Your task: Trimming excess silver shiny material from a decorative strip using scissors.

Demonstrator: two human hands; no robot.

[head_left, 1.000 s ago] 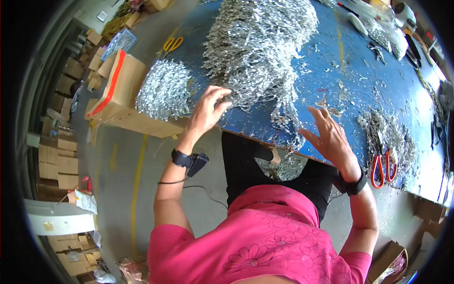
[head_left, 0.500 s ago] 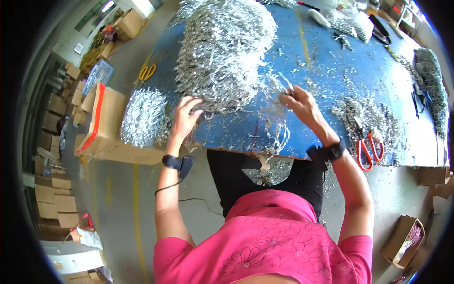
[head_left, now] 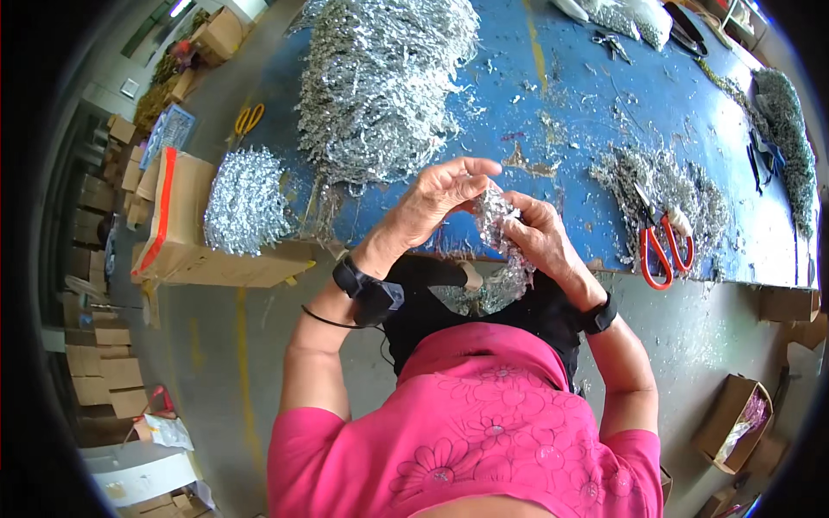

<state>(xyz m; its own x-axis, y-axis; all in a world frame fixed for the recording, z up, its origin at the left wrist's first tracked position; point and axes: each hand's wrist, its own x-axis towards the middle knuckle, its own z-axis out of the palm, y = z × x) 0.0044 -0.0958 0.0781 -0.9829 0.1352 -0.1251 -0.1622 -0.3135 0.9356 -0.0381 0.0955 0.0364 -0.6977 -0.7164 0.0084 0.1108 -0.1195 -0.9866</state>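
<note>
Both of my hands meet over the near edge of the blue table (head_left: 570, 95). My left hand (head_left: 436, 200) and my right hand (head_left: 540, 235) hold one silver tinsel sprig (head_left: 496, 226) between them, its lower part hanging toward my lap. A large heap of the same silver tinsel (head_left: 380, 78) lies on the table just beyond my left hand. Each wrist carries a black band.
An open cardboard box (head_left: 186, 233) at my left holds a mound of tinsel pieces (head_left: 246, 200). Red-handled scissors (head_left: 661, 242) lie on a smaller tinsel pile at my right. Yellow scissors (head_left: 246, 121) rest at the table's left. Stacked cartons line the floor at left.
My hands have left the table surface and come together, lifting a tinsel sprig between them. The view has tilted so the table sits higher.
</note>
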